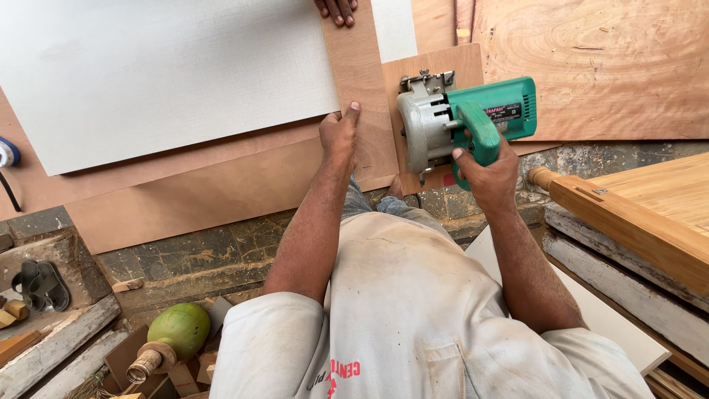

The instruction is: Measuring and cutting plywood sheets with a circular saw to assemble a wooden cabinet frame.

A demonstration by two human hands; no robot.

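The fingers of the right hand are wrapped around the green handle of a circular saw, with the thumb laid along the handle's near side. The saw, grey-bodied at its blade housing and green at its motor end, is set on a small brown plywood piece, just right of a long narrow plywood strip. The blade itself is hidden under the housing, so it cannot be told whether it is touching the wood.

The left hand is pressed flat on the near end of that strip, fingers stretched out and together, the fingertips pointed away from the body; nothing is gripped by it. The strip is laid along the right edge of a large white laminated board, which is rested on wider brown sheets.

At the far end of the strip, the fingers of another person's hand are placed on the wood at the top of the view.

A large plywood sheet is seen at the upper right, and a pale wooden frame with a rounded end at the right. On the floor at the lower left a green coconut is lying among wood offcuts, and dark sandals are seen at the left edge.
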